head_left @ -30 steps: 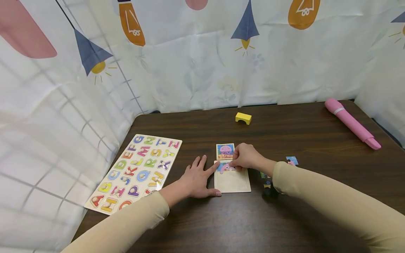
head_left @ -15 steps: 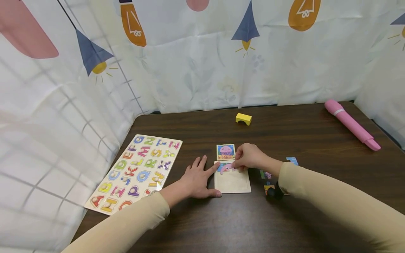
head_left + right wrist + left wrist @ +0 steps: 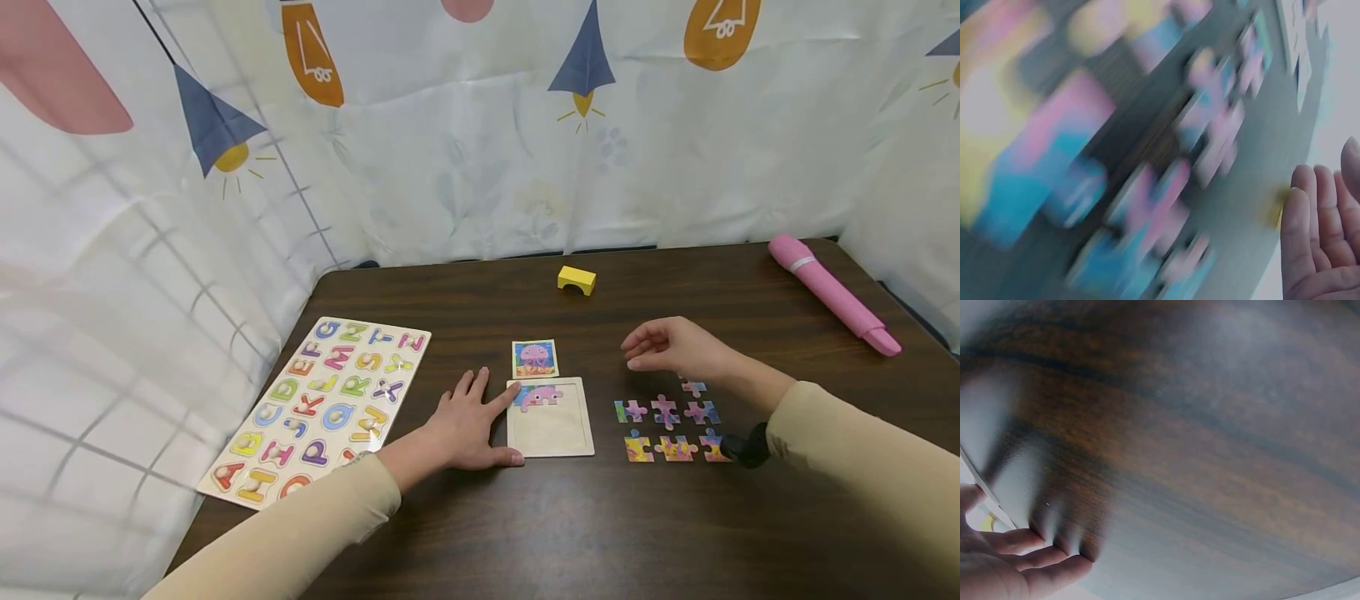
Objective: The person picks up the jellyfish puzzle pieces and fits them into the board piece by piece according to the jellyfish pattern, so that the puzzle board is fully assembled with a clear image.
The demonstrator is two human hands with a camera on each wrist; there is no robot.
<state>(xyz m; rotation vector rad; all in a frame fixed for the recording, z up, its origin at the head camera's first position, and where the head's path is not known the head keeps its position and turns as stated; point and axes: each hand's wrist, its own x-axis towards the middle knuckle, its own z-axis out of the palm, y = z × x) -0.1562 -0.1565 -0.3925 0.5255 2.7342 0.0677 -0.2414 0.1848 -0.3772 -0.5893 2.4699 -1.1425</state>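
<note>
Head view: bright, even light, mostly sharp, soft sheen on the near tabletop (image 3: 517, 533). Left wrist: dimmer, milky glare, dark streaks (shadow or reflection) off the left hand (image 3: 997, 575), lens bowing lower right. Right wrist: puzzle pieces (image 3: 1054, 131) badly smeared, right side washed out.

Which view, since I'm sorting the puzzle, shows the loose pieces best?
The head view: the loose pieces show there together with clear outlines, the topmost partly covered. The right wrist view shows them larger but blurred, some cut off; the left wrist view shows none.
</note>
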